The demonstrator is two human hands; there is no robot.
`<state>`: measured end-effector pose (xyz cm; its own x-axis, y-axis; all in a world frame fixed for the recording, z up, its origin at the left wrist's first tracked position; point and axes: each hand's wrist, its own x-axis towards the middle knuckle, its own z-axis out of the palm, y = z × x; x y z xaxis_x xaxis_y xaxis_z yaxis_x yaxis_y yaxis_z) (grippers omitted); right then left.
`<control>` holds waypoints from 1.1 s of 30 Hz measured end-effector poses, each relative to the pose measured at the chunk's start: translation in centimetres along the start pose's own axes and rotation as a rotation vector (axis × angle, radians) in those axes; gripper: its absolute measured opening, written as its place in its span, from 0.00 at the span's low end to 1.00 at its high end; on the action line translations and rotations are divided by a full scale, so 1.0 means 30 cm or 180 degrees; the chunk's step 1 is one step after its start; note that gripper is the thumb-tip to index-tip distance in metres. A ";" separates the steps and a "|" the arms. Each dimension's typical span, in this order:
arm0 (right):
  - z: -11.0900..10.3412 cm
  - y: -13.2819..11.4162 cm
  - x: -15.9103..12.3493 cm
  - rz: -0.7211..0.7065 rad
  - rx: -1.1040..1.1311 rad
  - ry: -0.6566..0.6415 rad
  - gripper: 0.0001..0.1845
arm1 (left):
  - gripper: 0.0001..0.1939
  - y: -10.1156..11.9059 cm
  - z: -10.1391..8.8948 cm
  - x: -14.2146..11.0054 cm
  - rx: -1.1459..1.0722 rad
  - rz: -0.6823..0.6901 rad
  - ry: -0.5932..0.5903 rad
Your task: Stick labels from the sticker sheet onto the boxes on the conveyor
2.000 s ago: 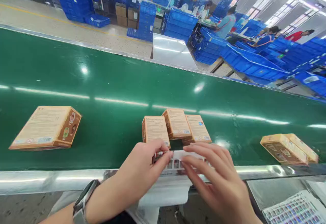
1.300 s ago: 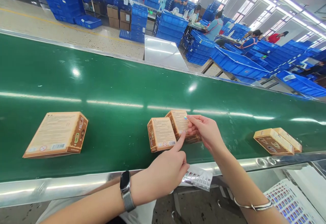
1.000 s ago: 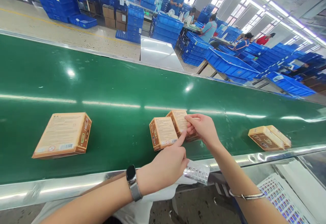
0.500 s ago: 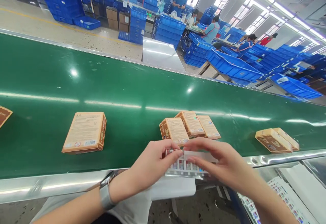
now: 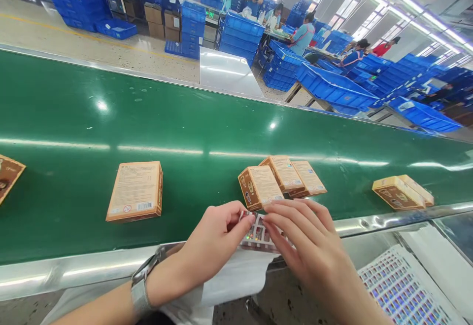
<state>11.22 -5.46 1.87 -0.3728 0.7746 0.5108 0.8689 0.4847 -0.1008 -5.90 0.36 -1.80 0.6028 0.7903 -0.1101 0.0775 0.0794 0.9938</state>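
Note:
My left hand (image 5: pixel 212 238), with a watch on its wrist, pinches the left end of a small sticker sheet (image 5: pixel 258 234) between thumb and fingers. This sheet has rows of little shiny labels in a pale grid and is held over the near edge of the green belt. My right hand (image 5: pixel 310 236) grips the sheet's right part, its thumb and fingers closed over it and hiding that end. Just beyond my hands lies a tan and brown box (image 5: pixel 260 187), with two more boxes (image 5: pixel 286 173) against it.
The green conveyor belt (image 5: pixel 177 118) crosses the view, with a single box (image 5: pixel 136 189) on the left and paired boxes (image 5: pixel 402 192) on the right. A larger sticker sheet (image 5: pixel 402 285) lies at lower right. Blue crates (image 5: pixel 336 88) and several people are beyond the belt.
The boxes at left and centre have shifted right along the belt. My right hand has turned and closed over the sheet; the white strip by its fingers no longer shows. More of the larger sheet shows.

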 end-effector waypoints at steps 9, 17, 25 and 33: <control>0.047 0.240 0.043 0.3210 0.2655 -0.0150 0.21 | 0.11 -0.045 0.019 0.044 0.0648 0.0522 -0.0649; 0.132 0.268 0.060 0.4070 0.3235 0.0005 0.29 | 0.14 -0.059 0.037 0.080 0.1993 0.0652 -0.0900; 0.138 0.248 0.065 0.4057 0.2795 0.0202 0.25 | 0.16 -0.055 0.041 0.081 0.2250 0.0773 -0.1000; 0.160 0.254 0.065 0.4146 0.2299 0.0352 0.21 | 0.16 -0.048 0.015 0.077 0.1875 0.0685 -0.1064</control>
<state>15.54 1.69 -2.01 0.5722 0.7926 -0.2106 0.2070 -0.3880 -0.8981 -4.27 1.79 -3.50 0.8570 0.5153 -0.0042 0.2889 -0.4737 0.8319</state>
